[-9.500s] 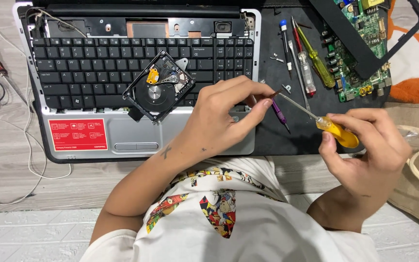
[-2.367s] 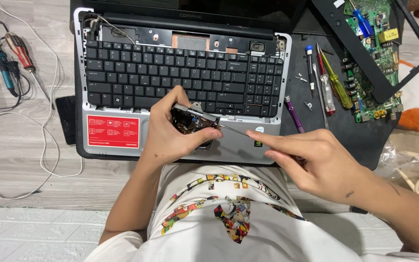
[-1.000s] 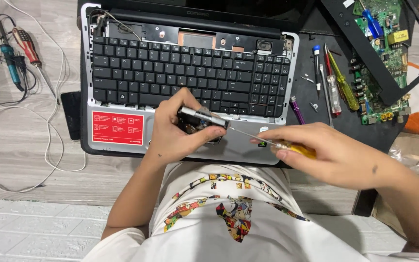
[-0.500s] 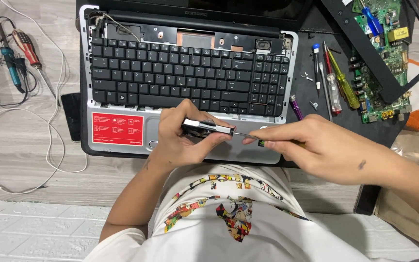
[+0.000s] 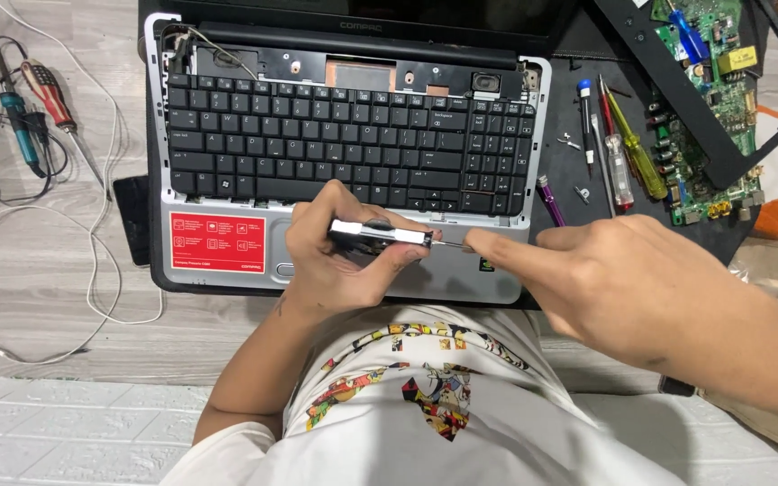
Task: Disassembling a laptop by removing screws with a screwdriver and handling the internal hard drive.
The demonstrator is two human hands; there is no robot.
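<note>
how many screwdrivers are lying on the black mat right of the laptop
3, side by side: a black one with a blue cap, a clear red-cored one and a yellow-green translucent one. Others may be hidden beneath the black frame.

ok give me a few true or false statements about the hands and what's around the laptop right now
1. The left hand holds a hard drive on edge over the laptop. True.
2. The right hand rests flat on the keyboard. False: it is beside the drive, its fingers pointing at the drive's end.
3. Several screwdrivers lie right of the laptop. True.
4. The green circuit board lies on the left side of the floor. False: it is at the upper right.
5. A red sticker sits left of the touchpad. True.
</note>
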